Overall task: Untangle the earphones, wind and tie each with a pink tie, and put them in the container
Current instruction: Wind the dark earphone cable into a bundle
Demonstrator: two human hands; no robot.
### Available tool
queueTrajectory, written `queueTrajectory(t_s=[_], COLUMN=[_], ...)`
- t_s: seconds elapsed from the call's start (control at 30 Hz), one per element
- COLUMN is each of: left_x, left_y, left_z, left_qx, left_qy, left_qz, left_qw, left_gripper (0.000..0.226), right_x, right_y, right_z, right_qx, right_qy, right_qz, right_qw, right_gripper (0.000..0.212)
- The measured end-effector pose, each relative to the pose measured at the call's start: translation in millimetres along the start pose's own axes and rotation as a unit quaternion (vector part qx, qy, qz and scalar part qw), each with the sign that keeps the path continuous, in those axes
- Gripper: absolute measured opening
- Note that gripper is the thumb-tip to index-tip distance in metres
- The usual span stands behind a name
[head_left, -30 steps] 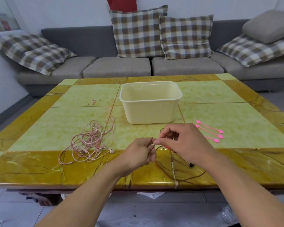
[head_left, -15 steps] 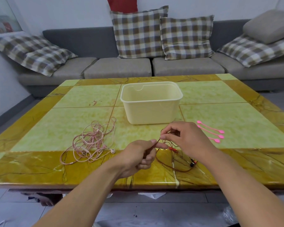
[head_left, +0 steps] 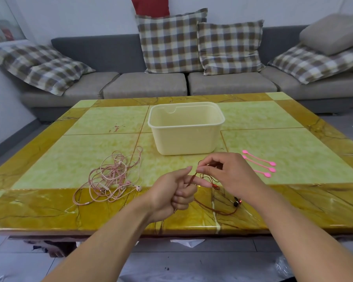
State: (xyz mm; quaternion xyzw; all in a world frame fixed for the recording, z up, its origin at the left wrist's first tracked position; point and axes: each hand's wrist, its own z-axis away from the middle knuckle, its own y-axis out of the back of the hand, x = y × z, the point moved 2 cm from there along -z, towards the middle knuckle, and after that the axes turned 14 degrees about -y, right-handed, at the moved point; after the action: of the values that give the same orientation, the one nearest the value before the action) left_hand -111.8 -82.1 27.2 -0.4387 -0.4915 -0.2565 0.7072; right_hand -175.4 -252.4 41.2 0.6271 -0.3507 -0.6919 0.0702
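Pink earphones [head_left: 112, 180]: a loose tangle lying on the table [head_left: 49, 206] to your far left, one white earbud [head_left: 138, 188] trailing toward you. Untouched; judged to be waiting its turn.

Left hand [head_left: 171, 192]: your fingers are curled into a fist round the dark red earphone cord [head_left: 216, 210], index finger stretched toward your other hand with the cord running across it. Judged an anchor, so the cord can be wound.

Right hand [head_left: 228, 174]: your thumb and forefinger pinch the same cord just beside the left index finger, drawing it taut. The slack loops down onto the table edge beneath your hands, ending at a dark earbud [head_left: 237, 202].

Container [head_left: 185, 129]: cream tub, open top, nothing visible inside, just beyond your hands; the way to it is unobstructed.

Pink ties [head_left: 259, 162]: three, side by side, to the right of your right hand, within easy reach.

Sofa [head_left: 149, 84] with checked cushions [head_left: 171, 41]: behind the table, well apart.
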Motion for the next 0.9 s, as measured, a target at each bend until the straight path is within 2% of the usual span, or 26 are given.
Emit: queueTrajectory(t_s=[0.17, 0.37, 0.47, 0.6, 0.7, 0.8, 0.9], left_x=[-1, 1, 2, 3, 7, 11, 15], left_y=[-4, -10, -11, -12, -8, -2, 5], left_z=[-2, -4, -5, -7, -9, -10, -8], left_qx=[0.013, 0.044, 0.035, 0.043, 0.093, 0.147, 0.164], left_qy=[-0.023, -0.044, -0.034, -0.066, -0.114, -0.15, -0.185], left_qz=[0.044, 0.037, 0.041, 0.092, 0.133, 0.135, 0.12], left_qw=[0.999, 0.997, 0.998, 0.993, 0.98, 0.968, 0.962], left_gripper=[0.045, 0.045, 0.045, 0.04, 0.036, 0.038, 0.043], right_x=[5, 5, 5, 11, 12, 7, 3], right_y=[-1, -3, -7, -14, -21, -30, -33], right_z=[-2, 0, -1, -2, 0, 3, 8], right_qx=[0.013, 0.081, 0.104, 0.041, -0.031, -0.094, -0.122], right_qy=[-0.009, -0.023, -0.037, -0.068, -0.078, -0.079, -0.071], right_qz=[-0.029, -0.049, -0.06, -0.049, -0.005, 0.055, 0.098], right_qw=[0.999, 0.995, 0.992, 0.996, 0.996, 0.991, 0.985], right_gripper=[0.007, 0.011, 0.01, 0.01, 0.013, 0.014, 0.013])
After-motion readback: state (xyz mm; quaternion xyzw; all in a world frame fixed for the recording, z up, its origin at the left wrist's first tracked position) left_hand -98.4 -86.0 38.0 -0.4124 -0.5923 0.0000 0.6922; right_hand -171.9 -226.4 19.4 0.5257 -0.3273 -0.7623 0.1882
